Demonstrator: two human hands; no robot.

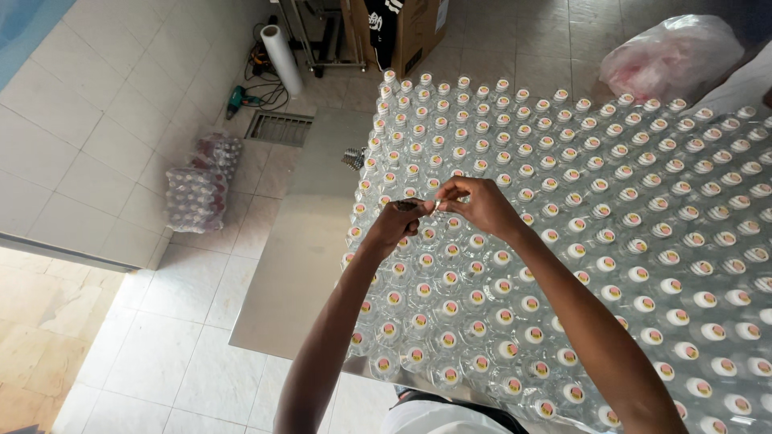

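Small dark strip (408, 205) is pinched between the fingertips of both hands, held just above the capped clear bottles (563, 241) that are packed in rows on the metal table (297, 265). The left hand (392, 225) is closed on the strip's left end; the right hand (480, 207) is closed on a small pale piece (432, 206) at its right end, thumb and forefinger pressed together. The strip's long axis is seen to run roughly from one hand to the other, level with the fingertips, and neither hand is clearly nearer to it. What the strip is made of cannot be determined, since it is largely covered by the fingers. Bottles directly beneath the hands are hidden by the forearms.
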